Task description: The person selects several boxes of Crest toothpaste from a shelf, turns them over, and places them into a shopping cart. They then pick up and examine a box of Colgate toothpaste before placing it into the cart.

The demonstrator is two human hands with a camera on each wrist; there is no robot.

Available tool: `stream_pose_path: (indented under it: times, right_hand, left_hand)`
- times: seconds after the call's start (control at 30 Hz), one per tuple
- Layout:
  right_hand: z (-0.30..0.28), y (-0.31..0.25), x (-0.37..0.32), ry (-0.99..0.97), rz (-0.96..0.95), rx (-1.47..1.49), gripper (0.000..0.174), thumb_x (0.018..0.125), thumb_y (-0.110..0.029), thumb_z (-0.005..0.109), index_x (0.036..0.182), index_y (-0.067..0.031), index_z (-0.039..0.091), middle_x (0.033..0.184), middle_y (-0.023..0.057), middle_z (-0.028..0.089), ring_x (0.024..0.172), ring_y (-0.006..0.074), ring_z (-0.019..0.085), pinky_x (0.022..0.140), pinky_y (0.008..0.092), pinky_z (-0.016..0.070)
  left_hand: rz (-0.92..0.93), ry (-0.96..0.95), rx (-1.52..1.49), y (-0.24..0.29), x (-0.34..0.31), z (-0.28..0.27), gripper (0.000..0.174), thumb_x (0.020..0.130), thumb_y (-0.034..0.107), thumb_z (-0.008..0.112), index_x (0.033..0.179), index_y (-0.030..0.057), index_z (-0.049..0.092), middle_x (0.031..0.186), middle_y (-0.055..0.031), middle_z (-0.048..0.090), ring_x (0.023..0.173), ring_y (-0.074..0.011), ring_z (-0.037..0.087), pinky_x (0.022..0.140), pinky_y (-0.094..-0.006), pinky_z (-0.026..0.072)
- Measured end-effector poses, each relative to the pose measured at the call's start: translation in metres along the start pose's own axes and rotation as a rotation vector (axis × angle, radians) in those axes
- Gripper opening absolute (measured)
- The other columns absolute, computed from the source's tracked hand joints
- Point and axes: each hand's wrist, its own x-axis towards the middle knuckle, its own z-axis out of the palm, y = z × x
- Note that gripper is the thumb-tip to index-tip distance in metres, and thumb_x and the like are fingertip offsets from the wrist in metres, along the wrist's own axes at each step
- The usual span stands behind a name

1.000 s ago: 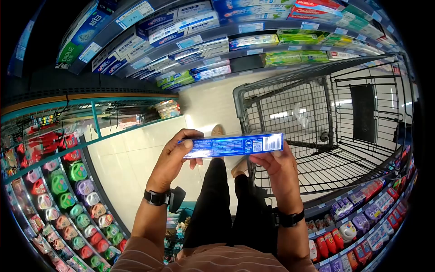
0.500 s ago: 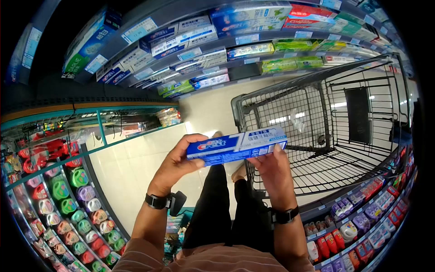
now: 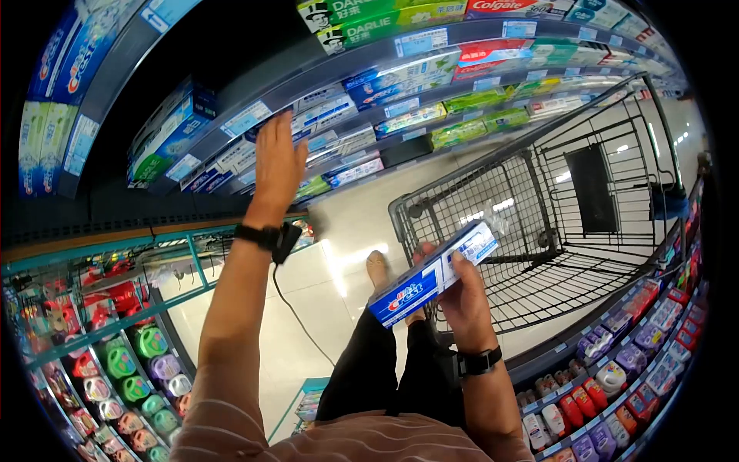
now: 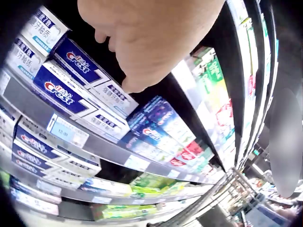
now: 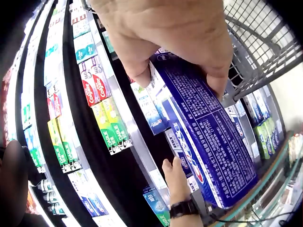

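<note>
A blue and white Crest box (image 3: 409,296) is gripped by my right hand (image 3: 466,304), thumb on its upper face. In the right wrist view, fingers hold one end of the box (image 5: 208,127), and its printed blue side shows. Raised to the toothpaste shelf, my left hand (image 3: 279,162) has its fingers extended over stacked Crest boxes (image 3: 327,113). The left wrist view shows the left hand (image 4: 142,40) above two rows of Crest boxes (image 4: 61,93), its fingertips partly hidden; whether it touches a box I cannot tell.
A wire shopping cart (image 3: 493,208) stands at the right. Shelves of toothpaste with price tags (image 3: 246,119) run across the top. A teal-edged rack (image 3: 196,262) and bottles (image 3: 121,360) are at the left, more bottles at lower right. A cable hangs from the left wrist.
My left hand has let go of the box and moved up to the shelf. The box, turned and tilted, is now in my right hand alone. The head view has shifted.
</note>
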Motion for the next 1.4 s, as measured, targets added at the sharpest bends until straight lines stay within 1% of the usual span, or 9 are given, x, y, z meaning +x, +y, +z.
stream_pose_path:
  times: [0.2, 0.33, 0.63, 0.83, 0.93, 1.03, 1.23, 1.3, 1.4]
  right_hand:
    - [-0.011, 0.013, 0.001, 0.038, 0.029, 0.037, 0.036, 0.100, -0.027, 0.061, 0.124, -0.0016, 0.051, 0.125, 0.0182, 0.065, 0.120, 0.0297, 0.064, 0.100, 0.0401, 0.0544]
    - [-0.020, 0.022, 0.003, 0.050, 0.035, 0.038, 0.039, 0.100, -0.026, 0.061, 0.128, -0.0017, 0.050, 0.125, 0.0185, 0.065, 0.121, 0.0298, 0.064, 0.101, 0.0401, 0.0544]
    - [-0.024, 0.036, 0.003, 0.064, 0.030, -0.067, 0.055, 0.098, -0.036, 0.060, 0.131, 0.0052, 0.048, 0.127, 0.0221, 0.062, 0.122, 0.0340, 0.062, 0.093, 0.0424, 0.0580]
    - [-0.025, 0.042, 0.003, 0.062, 0.043, -0.034, 0.046, 0.099, -0.031, 0.060, 0.128, 0.0044, 0.051, 0.123, 0.0209, 0.065, 0.120, 0.0327, 0.064, 0.096, 0.0413, 0.0566]
    - [-0.026, 0.040, 0.002, 0.056, 0.071, -0.007, 0.040, 0.101, -0.026, 0.060, 0.126, 0.0029, 0.053, 0.121, 0.0201, 0.067, 0.119, 0.0316, 0.065, 0.102, 0.0415, 0.0536]
    - [-0.022, 0.038, 0.001, 0.065, 0.083, -0.006, 0.041, 0.101, -0.027, 0.058, 0.127, 0.0035, 0.053, 0.123, 0.0199, 0.066, 0.121, 0.0316, 0.064, 0.102, 0.0417, 0.0524]
    - [-0.023, 0.039, 0.000, 0.070, 0.083, -0.040, 0.044, 0.102, -0.031, 0.057, 0.130, 0.0042, 0.053, 0.118, 0.0172, 0.066, 0.114, 0.0299, 0.066, 0.097, 0.0397, 0.0539]
    - [-0.024, 0.040, 0.003, 0.071, 0.078, -0.037, 0.045, 0.103, -0.034, 0.056, 0.128, 0.0033, 0.055, 0.114, 0.0154, 0.067, 0.108, 0.0278, 0.067, 0.094, 0.0380, 0.0550]
    - [-0.027, 0.043, 0.009, 0.060, 0.080, -0.028, 0.050, 0.103, -0.046, 0.055, 0.121, 0.0002, 0.060, 0.106, 0.0117, 0.068, 0.097, 0.0221, 0.069, 0.086, 0.0347, 0.0565]
  left_hand:
    - [-0.412, -0.468, 0.127, -0.019, 0.067, 0.017, 0.043, 0.096, 0.029, 0.055, 0.128, 0.0002, 0.061, 0.134, -0.0255, 0.058, 0.125, -0.0413, 0.056, 0.106, -0.0513, 0.0431]
    - [-0.336, -0.473, 0.173, -0.048, 0.080, 0.034, 0.062, 0.098, 0.045, 0.050, 0.146, 0.0071, 0.048, 0.151, -0.0245, 0.045, 0.139, -0.0427, 0.042, 0.116, -0.0460, 0.0328]
    - [-0.331, -0.289, 0.044, -0.063, 0.087, 0.035, 0.036, 0.098, 0.030, 0.061, 0.124, 0.0063, 0.067, 0.128, -0.0197, 0.065, 0.120, -0.0389, 0.060, 0.105, -0.0457, 0.0454]
    - [-0.005, -0.154, 0.573, -0.122, 0.080, 0.079, 0.031, 0.101, 0.024, 0.056, 0.125, 0.0084, 0.068, 0.122, -0.0178, 0.066, 0.113, -0.0303, 0.063, 0.101, -0.0412, 0.0465]
    - [0.240, -0.449, 1.287, -0.116, 0.077, 0.074, 0.035, 0.102, 0.022, 0.052, 0.134, 0.0124, 0.062, 0.130, -0.0159, 0.062, 0.121, -0.0268, 0.059, 0.103, -0.0400, 0.0454]
    - [0.100, -0.452, 1.258, -0.096, 0.081, 0.072, 0.037, 0.102, 0.022, 0.051, 0.138, 0.0149, 0.060, 0.134, -0.0144, 0.059, 0.126, -0.0289, 0.056, 0.106, -0.0407, 0.0432]
    - [0.461, -0.153, 1.133, -0.112, 0.066, 0.075, 0.045, 0.100, 0.023, 0.056, 0.141, 0.0072, 0.054, 0.145, -0.0134, 0.052, 0.135, -0.0315, 0.048, 0.112, -0.0490, 0.0401]
    - [-0.082, -0.137, 0.078, -0.084, 0.063, 0.058, 0.050, 0.097, 0.035, 0.061, 0.132, -0.0014, 0.060, 0.129, -0.0232, 0.062, 0.121, -0.0377, 0.059, 0.105, -0.0467, 0.0450]
    - [-0.247, -0.102, -0.167, -0.041, 0.044, 0.029, 0.065, 0.092, 0.048, 0.064, 0.115, -0.0128, 0.064, 0.098, -0.0346, 0.068, 0.097, -0.0499, 0.064, 0.096, -0.0457, 0.0478]
